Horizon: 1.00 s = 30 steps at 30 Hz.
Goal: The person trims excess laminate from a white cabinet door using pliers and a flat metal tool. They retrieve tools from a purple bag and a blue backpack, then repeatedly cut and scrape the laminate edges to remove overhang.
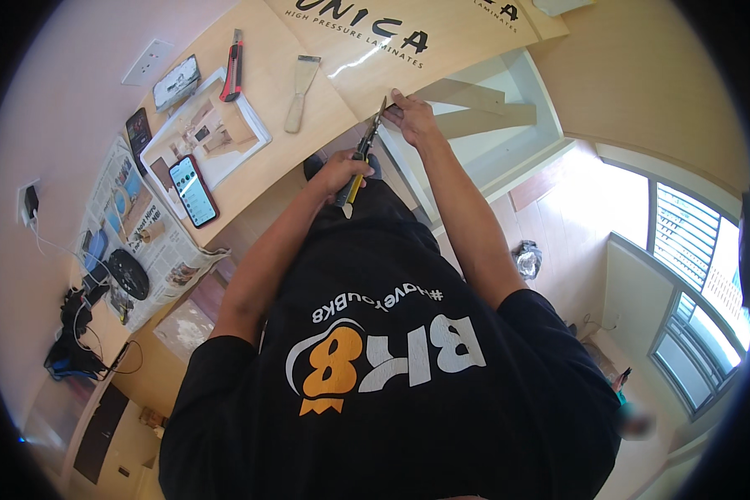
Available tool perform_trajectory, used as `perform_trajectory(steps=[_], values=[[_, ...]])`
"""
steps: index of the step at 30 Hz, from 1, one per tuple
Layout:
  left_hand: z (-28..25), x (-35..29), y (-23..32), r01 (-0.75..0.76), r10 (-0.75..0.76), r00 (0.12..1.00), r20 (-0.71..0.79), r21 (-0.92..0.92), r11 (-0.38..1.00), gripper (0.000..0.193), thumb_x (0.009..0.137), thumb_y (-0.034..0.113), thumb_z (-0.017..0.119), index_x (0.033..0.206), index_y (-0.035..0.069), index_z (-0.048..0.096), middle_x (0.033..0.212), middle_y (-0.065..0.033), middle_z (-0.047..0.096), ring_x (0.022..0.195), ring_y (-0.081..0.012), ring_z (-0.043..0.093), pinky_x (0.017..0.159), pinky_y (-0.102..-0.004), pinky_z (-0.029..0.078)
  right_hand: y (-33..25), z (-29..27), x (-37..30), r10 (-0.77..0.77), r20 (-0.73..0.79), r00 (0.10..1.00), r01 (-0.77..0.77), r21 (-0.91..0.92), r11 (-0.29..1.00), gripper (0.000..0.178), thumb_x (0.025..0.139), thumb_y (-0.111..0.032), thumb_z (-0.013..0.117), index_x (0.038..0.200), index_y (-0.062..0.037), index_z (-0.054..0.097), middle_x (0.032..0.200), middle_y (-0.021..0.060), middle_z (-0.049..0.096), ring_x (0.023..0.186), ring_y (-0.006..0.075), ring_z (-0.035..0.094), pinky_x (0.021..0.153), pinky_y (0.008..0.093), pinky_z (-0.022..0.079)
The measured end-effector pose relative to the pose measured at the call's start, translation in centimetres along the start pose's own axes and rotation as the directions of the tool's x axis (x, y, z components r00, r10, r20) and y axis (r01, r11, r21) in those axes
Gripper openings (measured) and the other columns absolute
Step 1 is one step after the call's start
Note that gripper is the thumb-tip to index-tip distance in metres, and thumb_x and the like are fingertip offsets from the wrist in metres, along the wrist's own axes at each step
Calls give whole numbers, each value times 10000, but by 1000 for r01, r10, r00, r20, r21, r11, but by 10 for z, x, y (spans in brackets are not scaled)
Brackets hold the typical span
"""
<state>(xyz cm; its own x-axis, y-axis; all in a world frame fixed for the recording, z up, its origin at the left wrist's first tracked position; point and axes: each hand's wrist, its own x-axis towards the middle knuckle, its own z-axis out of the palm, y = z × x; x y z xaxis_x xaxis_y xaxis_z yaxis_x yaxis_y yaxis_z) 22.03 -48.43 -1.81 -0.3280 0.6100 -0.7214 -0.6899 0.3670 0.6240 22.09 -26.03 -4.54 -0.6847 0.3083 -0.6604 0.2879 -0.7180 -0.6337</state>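
Observation:
My left hand (340, 173) is closed round the handle of a cutting tool (354, 188), yellow and black with a long pointed metal end that looks like snips. Its tip reaches up to the near edge of a printed wood-coloured laminate sheet (354, 79). My right hand (412, 121) is at that same edge, beside the tip, its thumb on top and its fingers curled under the sheet. A scraper (302, 96) with a wide metal blade lies to the left, near a red-and-black utility knife (233, 71).
Printed interior pictures (212, 129) lie at the left under a lit phone (194, 192). Newspaper (146, 217), a dark phone (138, 129) and a tangle of cables (87, 308) are further left. An open white cabinet frame (508, 162) stands under the sheet at right. Another person (633, 421) is at lower right.

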Motion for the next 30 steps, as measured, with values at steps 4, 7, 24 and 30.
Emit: perform_trajectory(steps=[4, 7, 24, 30], values=[[-3, -4, 2, -50, 49, 998, 31, 26, 998, 563, 810, 86, 679, 1361, 25, 582, 790, -50, 604, 650, -163, 633, 611, -310, 508, 0, -3, 6, 14, -14, 1000, -15, -47, 999, 296, 978, -182, 693, 1104, 41, 544, 1158, 156, 645, 1082, 321, 658, 1037, 494, 523], [-3, -8, 5, -61, 61, 996, 59, 2, 998, 541, 817, 86, 675, 1347, 24, 587, 790, -51, 603, 640, -157, 623, 596, -303, 489, 1, -5, 9, 17, 0, 1000, -17, -44, 999, 307, 979, -184, 691, 1113, 54, 551, 1157, 166, 655, 1099, 320, 662, 1032, 491, 531], [7, -6, 22, 66, -65, 997, -34, 39, 997, 474, 783, 80, 730, 1236, 30, 603, 828, -43, 622, 643, -135, 595, 595, -288, 498, 1, -5, 7, -8, 22, 1000, 8, 13, 1000, 264, 968, -145, 694, 1090, 70, 603, 1070, 161, 672, 981, 308, 705, 907, 435, 603], [0, 10, -6, -87, 87, 996, -6, 16, 996, 468, 805, 40, 686, 1265, 34, 601, 835, -26, 576, 645, -130, 591, 602, -303, 489, 0, -3, 7, 11, 15, 1000, -10, -12, 1000, 270, 973, -175, 696, 1085, 49, 597, 1103, 153, 655, 1015, 306, 687, 938, 441, 587]])
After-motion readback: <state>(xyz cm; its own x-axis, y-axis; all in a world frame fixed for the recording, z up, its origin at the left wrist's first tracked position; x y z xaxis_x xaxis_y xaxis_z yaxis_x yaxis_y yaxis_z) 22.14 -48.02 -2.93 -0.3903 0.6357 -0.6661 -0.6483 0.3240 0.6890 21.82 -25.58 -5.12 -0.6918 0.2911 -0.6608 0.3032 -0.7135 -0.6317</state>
